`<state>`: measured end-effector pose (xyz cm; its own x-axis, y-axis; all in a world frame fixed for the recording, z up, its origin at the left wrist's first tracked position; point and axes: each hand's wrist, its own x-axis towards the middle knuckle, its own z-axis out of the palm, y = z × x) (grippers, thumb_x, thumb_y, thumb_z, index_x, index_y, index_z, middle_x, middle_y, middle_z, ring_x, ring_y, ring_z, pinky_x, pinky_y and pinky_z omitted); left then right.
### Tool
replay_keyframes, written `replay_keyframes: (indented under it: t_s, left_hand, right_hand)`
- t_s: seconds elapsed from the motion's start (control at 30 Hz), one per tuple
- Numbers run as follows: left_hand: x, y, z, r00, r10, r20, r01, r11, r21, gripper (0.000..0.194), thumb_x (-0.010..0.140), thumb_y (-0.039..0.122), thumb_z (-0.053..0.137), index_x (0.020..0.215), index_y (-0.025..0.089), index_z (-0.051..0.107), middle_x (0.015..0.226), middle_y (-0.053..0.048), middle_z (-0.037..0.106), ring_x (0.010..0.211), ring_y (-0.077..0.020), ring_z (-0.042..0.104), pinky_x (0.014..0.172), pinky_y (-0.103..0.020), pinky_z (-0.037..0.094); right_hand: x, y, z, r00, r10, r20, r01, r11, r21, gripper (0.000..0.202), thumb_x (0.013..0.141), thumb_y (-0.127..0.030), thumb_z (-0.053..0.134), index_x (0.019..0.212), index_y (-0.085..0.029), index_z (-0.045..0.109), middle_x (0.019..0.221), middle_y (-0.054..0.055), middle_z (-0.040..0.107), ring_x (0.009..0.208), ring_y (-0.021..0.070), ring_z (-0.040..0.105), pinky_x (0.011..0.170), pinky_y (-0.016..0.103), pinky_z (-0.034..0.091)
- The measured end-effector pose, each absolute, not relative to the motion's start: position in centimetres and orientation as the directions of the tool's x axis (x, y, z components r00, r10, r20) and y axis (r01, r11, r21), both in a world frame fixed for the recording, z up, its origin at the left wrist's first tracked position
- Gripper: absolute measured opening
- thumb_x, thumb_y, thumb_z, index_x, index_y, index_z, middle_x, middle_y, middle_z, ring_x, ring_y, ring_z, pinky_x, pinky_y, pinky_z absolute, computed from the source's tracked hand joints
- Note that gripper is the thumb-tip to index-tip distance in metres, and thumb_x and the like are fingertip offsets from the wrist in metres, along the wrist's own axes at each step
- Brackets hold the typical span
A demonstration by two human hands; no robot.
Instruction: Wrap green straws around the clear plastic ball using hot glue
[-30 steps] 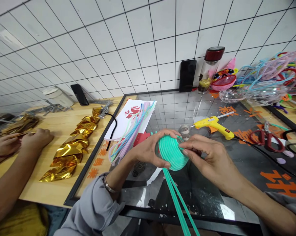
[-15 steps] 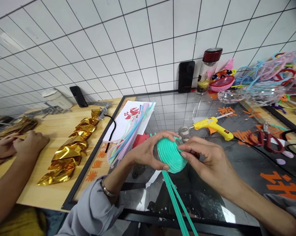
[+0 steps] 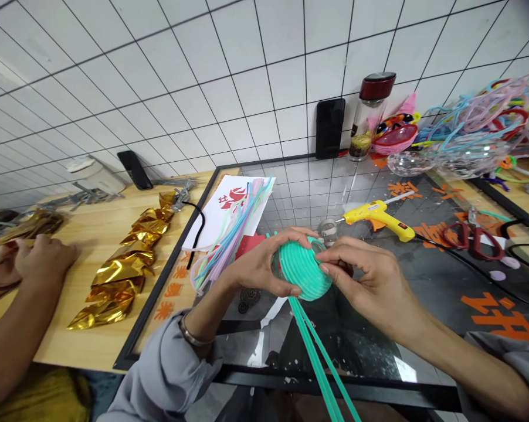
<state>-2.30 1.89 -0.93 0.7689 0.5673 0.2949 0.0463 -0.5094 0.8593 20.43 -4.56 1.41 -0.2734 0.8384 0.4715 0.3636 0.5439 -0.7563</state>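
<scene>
In the head view a ball wrapped in rows of green pipe cleaner (image 3: 303,271) is held above the table. My left hand (image 3: 264,264) curves around its left side, thumb below and fingers on top. A clear patch of the ball shows near the upper right. At that right edge my right hand (image 3: 356,269) is pinched, thumb against forefinger; what lies between the fingertips is hidden. Long loose green pipe cleaners (image 3: 319,357) hang from beneath the ball toward the table's front edge.
A yellow glue gun (image 3: 379,217) lies behind my right hand, red-handled scissors (image 3: 473,240) farther right. Pastel pipe cleaners (image 3: 233,225) rest on white paper (image 3: 207,217). A phone (image 3: 329,129) and glass bottle (image 3: 363,126) stand by the wall. A co-worker's hands (image 3: 44,258) are at left, beside gold foil (image 3: 119,275).
The view has shifted slightly, so most things sit a little higher and farther left. My hands keep nearly the same hold on the ball. The co-worker's hands have moved a little left.
</scene>
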Motion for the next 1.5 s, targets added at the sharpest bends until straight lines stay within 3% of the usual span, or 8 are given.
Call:
replay_keyframes:
  t_s: [0.97, 1.5]
  left_hand:
    - [-2.31, 1.71, -0.66, 0.776, 0.557, 0.295, 0.061, -0.532, 0.844, 0.065, 0.066, 0.03, 0.087, 0.121, 0.027, 0.052, 0.144, -0.014, 0.051, 0.137, -0.0347, 0.05, 0.114, -0.058, 0.039]
    - [-2.29, 1.64, -0.37, 0.789, 0.541, 0.291, 0.056, -0.534, 0.843, 0.062, 0.069, 0.03, 0.086, 0.122, 0.027, 0.054, 0.143, -0.014, 0.05, 0.142, -0.0357, 0.045, 0.115, -0.058, 0.038]
  right_hand:
    - [20.21, -4.63, 1.43, -0.273, 0.822, 0.5, 0.402, 0.57, -0.717, 0.016, 0.088, -0.008, 0.06, 0.091, -0.012, 0.075, 0.075, 0.001, 0.064, 0.065, 0.0106, 0.061, 0.057, 0.022, 0.047]
    - [20.23, -4.68, 1.54, -0.271, 0.81, 0.52, 0.38, 0.586, -0.716, 0.017, 0.088, -0.007, 0.06, 0.091, -0.015, 0.075, 0.076, 0.0, 0.065, 0.066, 0.0101, 0.061, 0.058, 0.022, 0.047]
